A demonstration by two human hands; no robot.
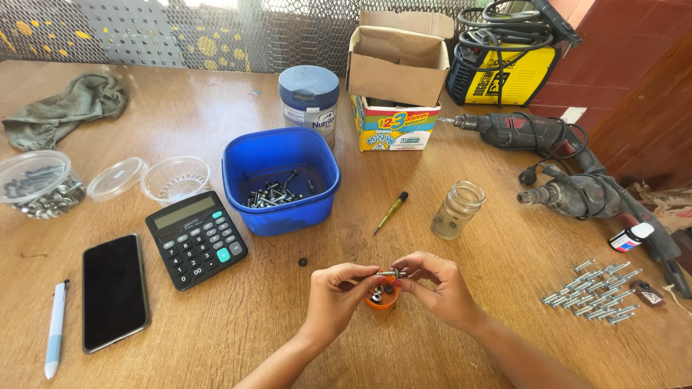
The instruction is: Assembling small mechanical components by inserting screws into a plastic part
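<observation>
Both my hands meet over the near middle of the wooden table (216,317). My left hand (337,294) and my right hand (438,287) pinch the two ends of a small metal bolt (388,274) held level between the fingertips. Just below the bolt sits a small orange cup (382,298) with a few dark small parts in it, partly hidden by my fingers. A tiny black washer (303,261) lies on the table to the left of my left hand.
A blue tub (281,180) holding several screws stands beyond my hands. Around it are a calculator (196,238), a phone (114,291), a pen (55,328), a screwdriver (391,212), a glass jar (457,209), a pile of bolts (595,292), two power drills (577,191), a cardboard box (398,79) and clear plastic tubs (40,184).
</observation>
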